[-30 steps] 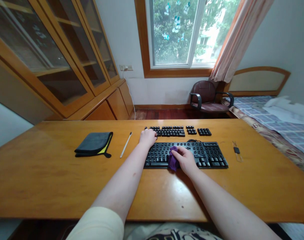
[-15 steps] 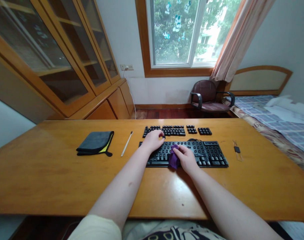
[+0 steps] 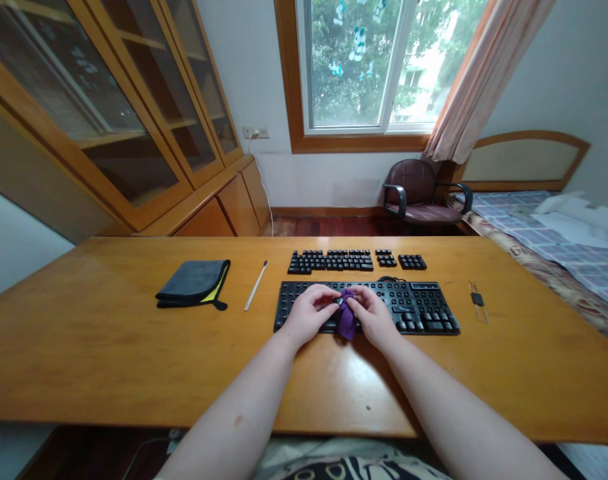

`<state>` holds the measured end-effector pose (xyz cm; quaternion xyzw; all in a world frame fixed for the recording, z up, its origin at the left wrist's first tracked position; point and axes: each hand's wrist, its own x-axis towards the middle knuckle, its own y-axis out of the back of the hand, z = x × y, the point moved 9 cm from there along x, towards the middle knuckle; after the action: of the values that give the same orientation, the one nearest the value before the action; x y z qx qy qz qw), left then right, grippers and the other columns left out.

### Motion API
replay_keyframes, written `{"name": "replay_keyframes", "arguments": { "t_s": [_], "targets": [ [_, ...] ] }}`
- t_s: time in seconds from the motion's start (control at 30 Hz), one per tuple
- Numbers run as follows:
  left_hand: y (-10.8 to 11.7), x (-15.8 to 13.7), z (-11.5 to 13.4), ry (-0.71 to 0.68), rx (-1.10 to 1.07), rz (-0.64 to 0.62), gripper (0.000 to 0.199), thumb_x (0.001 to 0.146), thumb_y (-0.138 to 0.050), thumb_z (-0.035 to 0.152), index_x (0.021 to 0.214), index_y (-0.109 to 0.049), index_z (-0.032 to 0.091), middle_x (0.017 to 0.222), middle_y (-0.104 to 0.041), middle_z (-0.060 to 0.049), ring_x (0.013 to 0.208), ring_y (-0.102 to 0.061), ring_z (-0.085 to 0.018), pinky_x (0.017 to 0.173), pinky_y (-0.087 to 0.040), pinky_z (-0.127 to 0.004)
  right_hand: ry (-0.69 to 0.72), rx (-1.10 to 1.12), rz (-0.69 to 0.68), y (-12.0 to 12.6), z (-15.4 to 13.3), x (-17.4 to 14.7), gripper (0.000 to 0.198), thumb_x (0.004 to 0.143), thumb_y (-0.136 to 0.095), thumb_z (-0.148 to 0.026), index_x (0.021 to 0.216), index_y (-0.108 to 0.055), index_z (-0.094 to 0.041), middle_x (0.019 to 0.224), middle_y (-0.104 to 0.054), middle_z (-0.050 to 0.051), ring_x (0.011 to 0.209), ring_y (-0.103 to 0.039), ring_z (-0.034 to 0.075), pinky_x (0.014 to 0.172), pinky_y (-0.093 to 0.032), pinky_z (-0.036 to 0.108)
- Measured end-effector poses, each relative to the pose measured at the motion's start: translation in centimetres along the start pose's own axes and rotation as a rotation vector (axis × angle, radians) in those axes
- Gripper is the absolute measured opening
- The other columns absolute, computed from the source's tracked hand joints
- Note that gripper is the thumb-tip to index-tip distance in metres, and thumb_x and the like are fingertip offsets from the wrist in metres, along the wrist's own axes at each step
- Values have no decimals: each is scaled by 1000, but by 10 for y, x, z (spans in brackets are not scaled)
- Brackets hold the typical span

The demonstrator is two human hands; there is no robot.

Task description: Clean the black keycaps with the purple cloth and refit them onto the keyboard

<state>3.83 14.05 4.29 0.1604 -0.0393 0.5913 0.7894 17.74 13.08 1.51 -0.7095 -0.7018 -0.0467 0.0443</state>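
Note:
A black keyboard (image 3: pixel 434 307) lies on the wooden desk, most of its keycaps off except several at its right end. Over its middle, my right hand (image 3: pixel 374 317) pinches a small purple cloth (image 3: pixel 347 323). My left hand (image 3: pixel 311 312) meets it there, thumb and fingers closed on a small dark keycap (image 3: pixel 339 301) that touches the cloth. The fingers partly hide the keycap. Behind the keyboard, loose black keycaps (image 3: pixel 349 260) are laid out in rows, with smaller groups of them to the right.
To the left lie a folded grey cloth (image 3: pixel 191 280) with black edging and a thin white brush (image 3: pixel 255 287). A wire keycap puller (image 3: pixel 477 299) rests right of the keyboard. Beyond the desk (image 3: pixel 109 347) stand a chair (image 3: pixel 414 190) and a bed (image 3: pixel 549 220).
My left hand has come from the keycap row back toward me, bringing a keycap to the purple cloth. My right hand has stayed near the same spot with the cloth.

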Motion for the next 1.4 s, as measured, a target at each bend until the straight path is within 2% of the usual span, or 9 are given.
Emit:
{"name": "replay_keyframes", "arguments": {
  "t_s": [0.1,0.23,0.33,0.53,0.9,1.07,1.2,1.27,1.4],
  "targets": [
    [1,0,-2,29,-60,25,18,73,-63,19,91,-65,17,96,-62,-6,91,-60,-16,86,-49,-33,-2,-9,-33,-2,-3,-2,24,76,-60,-35,94,-64,-19,89,-69,6,82,-63,19,77,-50,33],
    [1,0,-14,128,-207,79,21,69,-66,19,90,-63,15,91,-66,-6,87,-63,-16,85,-50,-33,11,-12,-93,-4,-4,-3,28,74,-63,-34,100,-67,-22,97,-70,6,87,-64,21,80,-50,36],
    [1,-1,-19,158,-221,100,20,65,-69,20,84,-64,14,87,-68,-5,83,-64,-16,82,-51,-33,3,-58,-106,-5,-3,-4,31,74,-63,-33,104,-67,-23,97,-70,6,87,-65,23,80,-51,40],
    [3,-4,-19,136,-111,124,15,64,-71,23,78,-69,16,82,-69,-5,80,-65,-18,80,-52,-33,88,-155,-90,-2,-21,-6,27,71,-67,-30,97,-70,-26,99,-71,5,94,-64,24,89,-47,42],
    [0,-5,-16,137,-106,155,13,65,-70,20,77,-72,18,81,-71,-5,79,-65,-18,79,-52,-32,108,-129,37,5,-20,-7,7,68,-69,-27,73,-72,-23,77,-69,4,75,-63,20,74,-50,34],
    [-3,-5,-14,139,-77,136,18,65,-70,20,82,-72,17,86,-70,-6,83,-65,-19,83,-52,-34,113,-189,117,12,-16,-8,10,72,-66,-30,74,-70,-22,75,-67,4,72,-61,19,71,-49,32],
    [-9,-5,-24,200,-225,97,32,57,-75,17,88,-69,16,92,-68,-6,85,-65,-18,83,-52,-34,128,-227,104,11,-19,-8,12,75,-63,-32,76,-69,-21,76,-67,4,71,-61,19,69,-49,32],
    [-10,-5,-29,226,-263,90,32,57,-75,16,88,-67,15,90,-68,-6,83,-64,-18,82,-52,-34,150,-252,71,8,-22,-8,13,75,-63,-32,78,-69,-21,77,-67,5,73,-61,19,71,-49,32],
    [-2,-1,-23,138,-219,109,24,65,-71,19,88,-68,15,92,-66,-6,85,-62,-17,84,-50,-33,160,-249,43,6,-22,-7,16,76,-62,-33,83,-69,-21,83,-68,5,77,-62,20,72,-49,33]
  ]
}}
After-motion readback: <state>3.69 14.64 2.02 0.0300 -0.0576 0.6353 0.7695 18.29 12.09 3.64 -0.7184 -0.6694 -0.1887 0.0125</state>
